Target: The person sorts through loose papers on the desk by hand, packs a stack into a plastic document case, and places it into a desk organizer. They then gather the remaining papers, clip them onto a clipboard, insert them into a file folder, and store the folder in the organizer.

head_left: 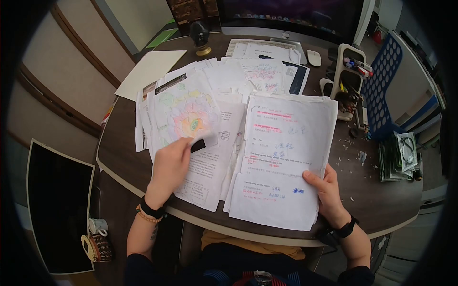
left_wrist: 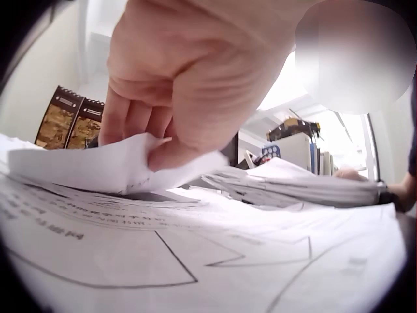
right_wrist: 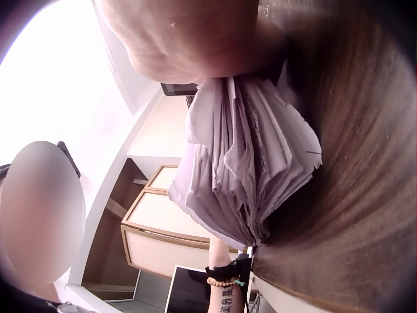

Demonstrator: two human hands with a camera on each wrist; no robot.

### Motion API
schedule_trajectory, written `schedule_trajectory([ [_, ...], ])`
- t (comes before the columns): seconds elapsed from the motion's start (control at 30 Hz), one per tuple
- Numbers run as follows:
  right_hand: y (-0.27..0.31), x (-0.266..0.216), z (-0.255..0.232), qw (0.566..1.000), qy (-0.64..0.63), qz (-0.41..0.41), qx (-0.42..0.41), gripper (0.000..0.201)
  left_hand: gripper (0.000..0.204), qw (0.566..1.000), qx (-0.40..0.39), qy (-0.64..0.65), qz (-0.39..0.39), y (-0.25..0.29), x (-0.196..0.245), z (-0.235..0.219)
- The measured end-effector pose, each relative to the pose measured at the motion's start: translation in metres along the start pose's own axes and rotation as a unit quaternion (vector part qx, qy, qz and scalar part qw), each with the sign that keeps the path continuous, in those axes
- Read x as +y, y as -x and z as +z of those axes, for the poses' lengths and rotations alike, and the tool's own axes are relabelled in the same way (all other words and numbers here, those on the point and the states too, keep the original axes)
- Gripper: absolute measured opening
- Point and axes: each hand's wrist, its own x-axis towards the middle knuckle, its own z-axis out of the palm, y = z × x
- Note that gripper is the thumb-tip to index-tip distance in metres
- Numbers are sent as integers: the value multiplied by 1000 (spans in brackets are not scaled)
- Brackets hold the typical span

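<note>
In the head view the left hand [head_left: 171, 167] pinches the lower edge of a sheet with a coloured flower drawing [head_left: 191, 112], whose corner bends up. The left wrist view shows thumb and fingers of that hand [left_wrist: 186, 85] on the curled white paper [left_wrist: 78, 171]. Under it lie printed pages [head_left: 200, 183]. The right hand [head_left: 329, 193] grips the right edge of a thick stack of marked sheets [head_left: 281, 143], thumb on top. From the right wrist camera, the stack's many page edges [right_wrist: 247, 156] fan out below the right hand [right_wrist: 195, 39].
More papers [head_left: 262, 71] lie behind, near a keyboard, a mouse [head_left: 314, 58] and a monitor [head_left: 291, 19]. A pen organizer [head_left: 350, 76], scattered shavings and a blue perforated panel [head_left: 384, 86] are at the right. A dark egg-shaped ornament [head_left: 200, 35] stands at the back.
</note>
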Motion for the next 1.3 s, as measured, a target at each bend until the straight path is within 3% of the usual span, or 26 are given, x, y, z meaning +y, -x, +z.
schedule_trajectory([
  [0.07, 0, 0, 0, 1000, 0, 2, 3, 37, 18, 979, 124, 105, -123, -3, 0, -16],
  [0.1, 0, 1, 0, 1000, 0, 4, 6, 37, 18, 979, 121, 105, -123, -4, 4, -23],
  [0.17, 0, 1, 0, 1000, 5, 8, 8, 37, 22, 962, 221, 97, -130, -2, 16, -39],
  [0.2, 0, 1, 0, 1000, 10, 9, 9, 37, 22, 962, 219, 96, -131, -1, 25, -43],
  [0.27, -1, 1, 0, 1000, 6, 16, 7, 37, 27, 974, 219, 47, 29, 4, 54, -43],
  [0.3, -1, 0, 0, 1000, 4, 20, 7, 36, 28, 975, 198, 36, 93, 8, 68, -40],
  [0.37, -1, -1, 0, 1000, 9, 22, 10, 36, 34, 975, 150, 64, 148, 16, 99, -25],
  [0.5, -2, 3, -4, 1000, 3, 7, 6, 37, 29, 974, 43, 98, 200, 33, 141, 4],
  [0.6, -3, 8, -8, 1000, -6, 15, 7, 37, 28, 970, 18, 90, 226, 38, 154, 21],
  [1.13, -4, 8, -12, 1000, -15, 27, -1, 34, 27, 941, -49, 71, 327, 42, 152, 19],
  [1.23, -6, 2, -10, 997, -48, 56, -8, 37, 27, 943, -50, 57, 324, 42, 150, 20],
  [1.3, -4, -4, 1, 985, -156, 75, 22, 42, 33, 945, -89, 60, 310, 44, 150, 21],
])
